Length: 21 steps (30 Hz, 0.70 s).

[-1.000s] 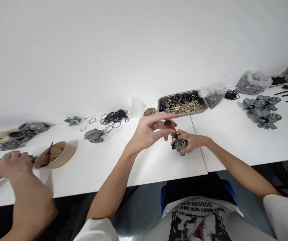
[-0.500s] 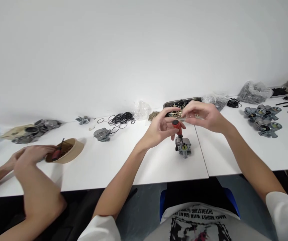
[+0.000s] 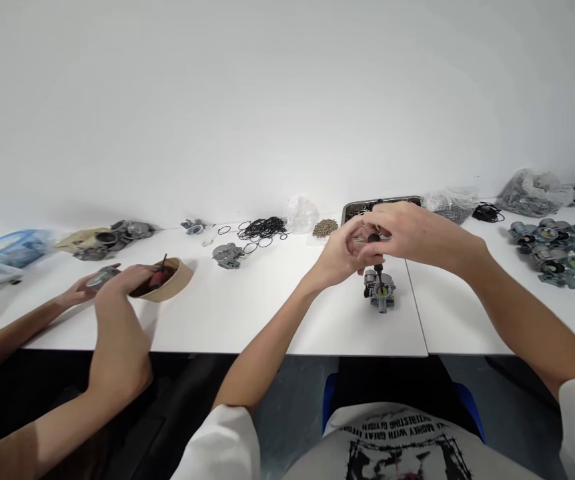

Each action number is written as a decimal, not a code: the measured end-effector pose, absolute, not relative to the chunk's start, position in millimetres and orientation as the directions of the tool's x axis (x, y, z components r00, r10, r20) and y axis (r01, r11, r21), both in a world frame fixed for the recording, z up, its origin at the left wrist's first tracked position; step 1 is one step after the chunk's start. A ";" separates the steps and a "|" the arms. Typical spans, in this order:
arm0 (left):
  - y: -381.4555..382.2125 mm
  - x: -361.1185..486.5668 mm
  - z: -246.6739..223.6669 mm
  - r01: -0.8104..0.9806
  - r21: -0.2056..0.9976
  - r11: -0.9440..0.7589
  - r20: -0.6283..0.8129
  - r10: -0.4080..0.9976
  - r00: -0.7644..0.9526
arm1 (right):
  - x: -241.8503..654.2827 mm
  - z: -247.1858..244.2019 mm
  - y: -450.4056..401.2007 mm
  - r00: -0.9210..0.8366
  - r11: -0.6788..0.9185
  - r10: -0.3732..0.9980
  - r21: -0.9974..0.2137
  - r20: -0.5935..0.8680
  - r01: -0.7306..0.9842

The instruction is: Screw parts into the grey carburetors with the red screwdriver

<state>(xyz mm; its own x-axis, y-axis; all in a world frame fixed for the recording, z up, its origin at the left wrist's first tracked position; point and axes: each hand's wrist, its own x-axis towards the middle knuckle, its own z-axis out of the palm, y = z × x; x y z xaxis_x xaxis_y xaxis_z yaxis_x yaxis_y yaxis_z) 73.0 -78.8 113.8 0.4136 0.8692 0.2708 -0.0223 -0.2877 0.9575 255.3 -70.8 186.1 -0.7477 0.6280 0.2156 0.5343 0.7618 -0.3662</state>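
Grey cast metal, the small carburettor body (image 3: 380,291) stands on the white tabletop (image 3: 267,320) just under both of the person's hands. The left hand (image 3: 340,257) and the right hand (image 3: 407,230) meet above it, fingers closed together around the handle of a screwdriver (image 3: 375,250), of which only the dark top and the thin shaft show; the shaft runs straight down into the yellow-green opening on top of the carburettor body. Neither hand touches the body itself.

Behind the hands a metal tray (image 3: 352,208) of small parts sits near the wall, with a heap of brass bits (image 3: 325,228) and a tangle of black rubber rings (image 3: 262,229) to its left. Well to the right lies a cluster of finished carburettors (image 3: 550,243). Far left, another person's hands (image 3: 117,280) rest at a brown paper bowl (image 3: 175,283) that holds a red-handled tool.
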 end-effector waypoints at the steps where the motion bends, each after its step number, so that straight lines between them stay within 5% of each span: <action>1: -78.9 72.3 114.1 -0.026 0.958 -0.286 0.271 0.867 0.418 | 257.2 187.5 -71.2 -0.773 0.780 0.596 -0.384 0.218 0.494; 5: -81.6 69.8 117.8 -0.033 0.963 -0.269 0.244 0.806 0.539 | 263.9 189.4 -68.7 -0.843 0.816 0.498 -0.438 0.203 0.377; 11: -83.2 75.0 115.8 -0.009 0.966 -0.258 0.231 0.850 0.474 | 251.8 183.2 -72.0 -0.676 0.712 0.701 -0.274 0.227 0.647; 17: -84.3 71.6 116.0 -0.055 0.969 -0.242 0.235 0.821 0.520 | 267.2 179.9 -67.4 -0.805 0.807 0.534 -0.439 0.259 0.394; 21: -85.4 74.7 114.6 -0.018 0.965 -0.261 0.231 0.821 0.522 | 266.0 175.9 -67.5 -0.736 0.769 0.626 -0.359 0.257 0.529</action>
<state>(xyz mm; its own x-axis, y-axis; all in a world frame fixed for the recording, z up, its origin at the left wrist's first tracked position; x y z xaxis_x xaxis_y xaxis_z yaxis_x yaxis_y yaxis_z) 74.7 -85.4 114.6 0.5224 0.8207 0.2312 -0.0178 -0.2606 0.9653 266.0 -67.5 175.9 -0.7359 0.6262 0.2574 0.5288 0.7690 -0.3592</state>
